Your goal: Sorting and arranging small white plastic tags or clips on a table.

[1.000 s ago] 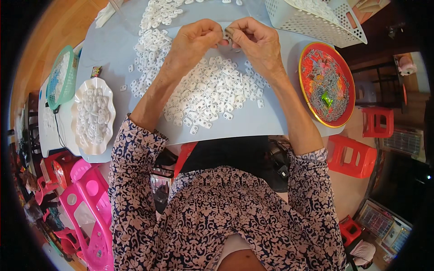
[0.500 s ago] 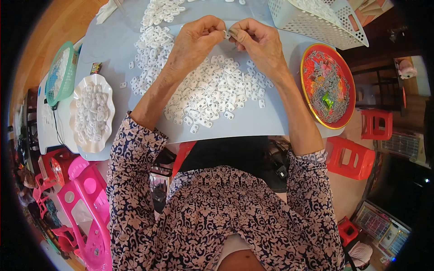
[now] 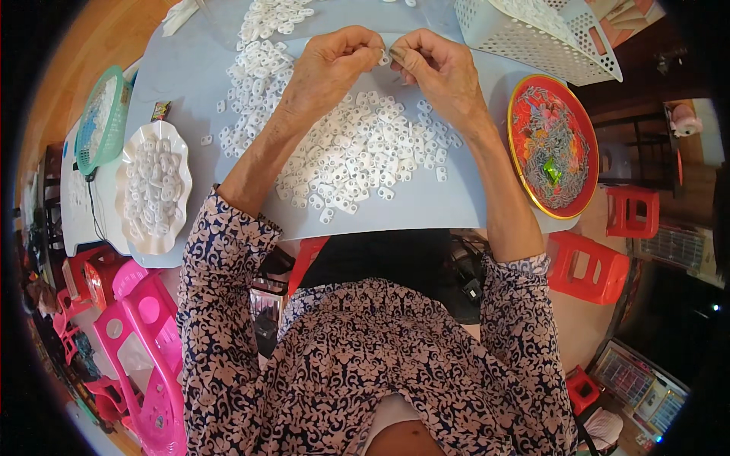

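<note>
Left hand (image 3: 338, 61) and right hand (image 3: 435, 70) pinch a small white piece (image 3: 385, 58) together.

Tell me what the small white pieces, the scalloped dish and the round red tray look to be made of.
White pieces: likely moulded plastic, matte, identical shapes with holes. Scalloped dish: probably glossy plastic or ceramic; its wavy rim shines, so I can't tell which. Red tray: looks like lacquered plastic or metal, glossy with a gold rim.
</note>
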`<state>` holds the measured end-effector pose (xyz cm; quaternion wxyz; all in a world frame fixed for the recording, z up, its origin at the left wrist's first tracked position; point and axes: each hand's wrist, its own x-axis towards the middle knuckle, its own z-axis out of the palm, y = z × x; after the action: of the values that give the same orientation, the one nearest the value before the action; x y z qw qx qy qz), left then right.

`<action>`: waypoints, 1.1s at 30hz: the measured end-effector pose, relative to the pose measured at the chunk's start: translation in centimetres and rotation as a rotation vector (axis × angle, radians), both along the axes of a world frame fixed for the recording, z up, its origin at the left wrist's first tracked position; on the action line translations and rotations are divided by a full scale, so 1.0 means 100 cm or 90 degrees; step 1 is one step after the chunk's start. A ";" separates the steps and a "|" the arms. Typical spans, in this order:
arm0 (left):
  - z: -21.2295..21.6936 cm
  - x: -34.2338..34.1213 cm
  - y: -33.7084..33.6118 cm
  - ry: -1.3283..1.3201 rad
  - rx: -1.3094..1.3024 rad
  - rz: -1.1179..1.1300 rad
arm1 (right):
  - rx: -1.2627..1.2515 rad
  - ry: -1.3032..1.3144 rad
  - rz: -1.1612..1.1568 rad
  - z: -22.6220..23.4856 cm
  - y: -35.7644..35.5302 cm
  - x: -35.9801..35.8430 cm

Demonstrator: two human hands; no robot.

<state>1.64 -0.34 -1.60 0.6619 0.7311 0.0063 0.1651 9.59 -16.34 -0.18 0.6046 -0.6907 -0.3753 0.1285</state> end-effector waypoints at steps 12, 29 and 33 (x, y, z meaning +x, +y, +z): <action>-0.001 -0.001 0.000 -0.005 0.050 -0.014 | -0.026 -0.048 -0.016 0.000 0.000 0.000; -0.002 -0.001 -0.001 -0.001 0.069 -0.013 | -0.055 -0.119 -0.037 -0.007 0.000 0.003; 0.000 -0.004 -0.009 0.019 0.039 0.003 | -0.058 -0.136 -0.051 -0.006 0.001 0.001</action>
<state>1.20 -1.27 -1.60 0.6388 0.7533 0.0127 0.1561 9.69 -16.23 -0.80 0.5341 -0.7415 -0.4034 0.0471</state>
